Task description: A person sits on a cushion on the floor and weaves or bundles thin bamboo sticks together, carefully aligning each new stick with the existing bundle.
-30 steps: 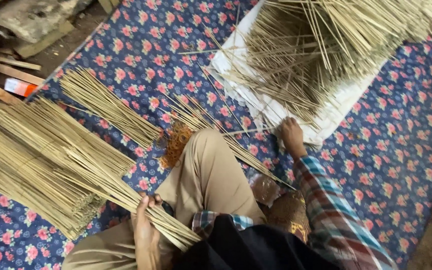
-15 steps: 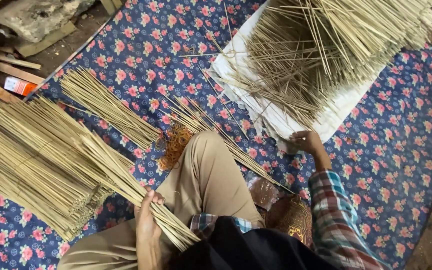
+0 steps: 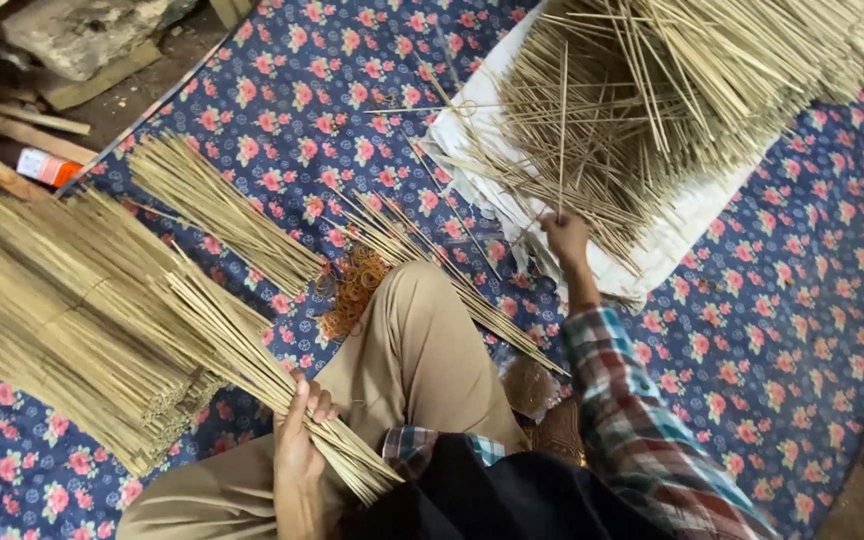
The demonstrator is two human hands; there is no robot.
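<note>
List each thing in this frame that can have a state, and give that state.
left hand: closed around a bunch of thin sticks across the lap
right hand: pinching one stick, held upright
loose stick heap: tangled, on a white cloth
big stick stack: aligned, lying flat on the floral sheet
small stick bundle: lying flat, apart from the stack
rubber bands: piled loose beside the knee

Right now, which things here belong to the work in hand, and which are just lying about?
In use:
left hand holding a stick bundle
right hand pinching a single stick
loose stick heap

Lying about:
wood scraps
small orange box
stone block
</note>
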